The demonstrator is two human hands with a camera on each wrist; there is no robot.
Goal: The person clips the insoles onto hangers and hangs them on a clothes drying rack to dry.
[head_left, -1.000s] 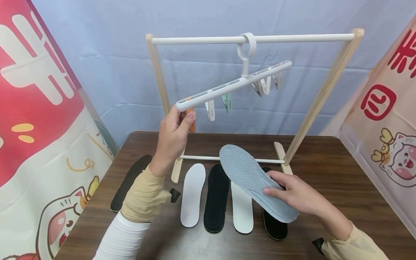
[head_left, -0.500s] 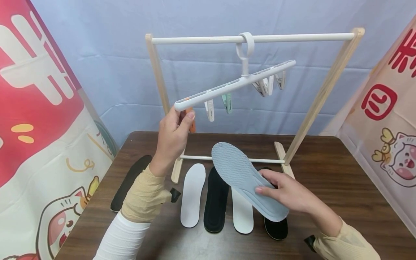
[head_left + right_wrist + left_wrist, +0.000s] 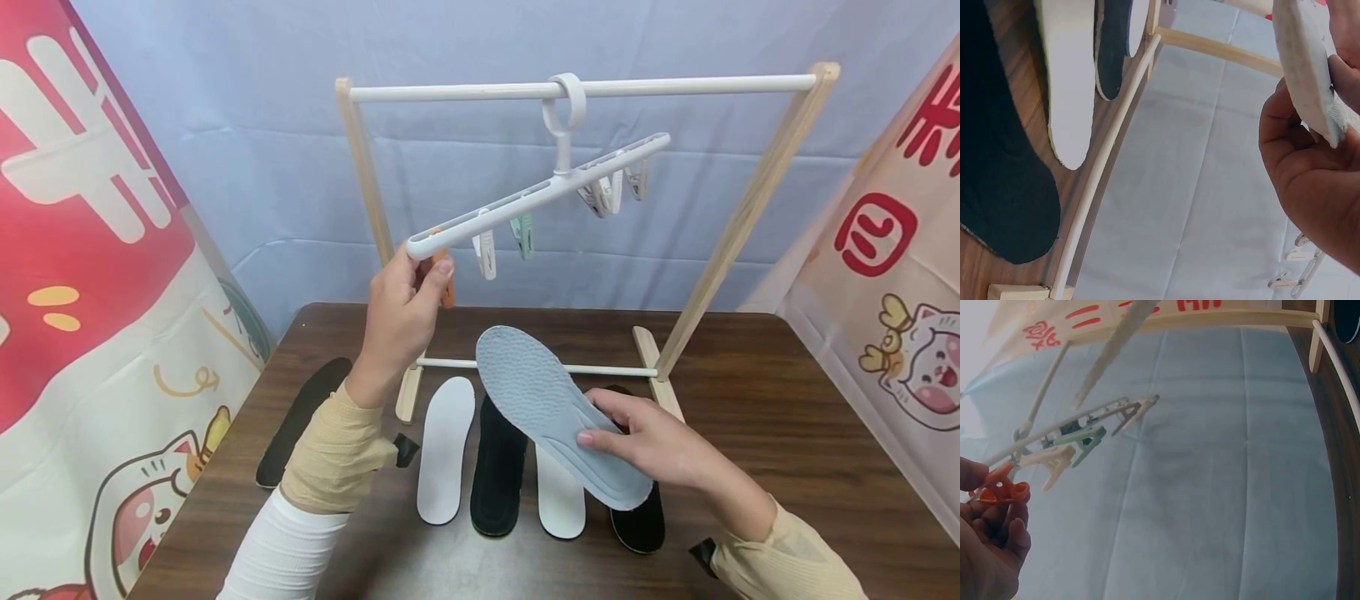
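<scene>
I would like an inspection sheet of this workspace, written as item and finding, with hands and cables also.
Surface: dark brown table, light reflecting at the near side.
Job's things: grey-blue insole held above the table; hanger hanging tilted from the rack; orange clip near the hanger's lower end; five other insoles, three dark, two white, lying on the table.
Clutter: nothing seen.
Hands: left hand pinches the orange clip; right hand grips the grey-blue insole.
Cables: nothing seen.
Surroundings: blue cloth behind, printed cloths on both sides.

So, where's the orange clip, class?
In the head view, the orange clip is at the left end of the hanger, in the left hand, beside a white clip.
</scene>
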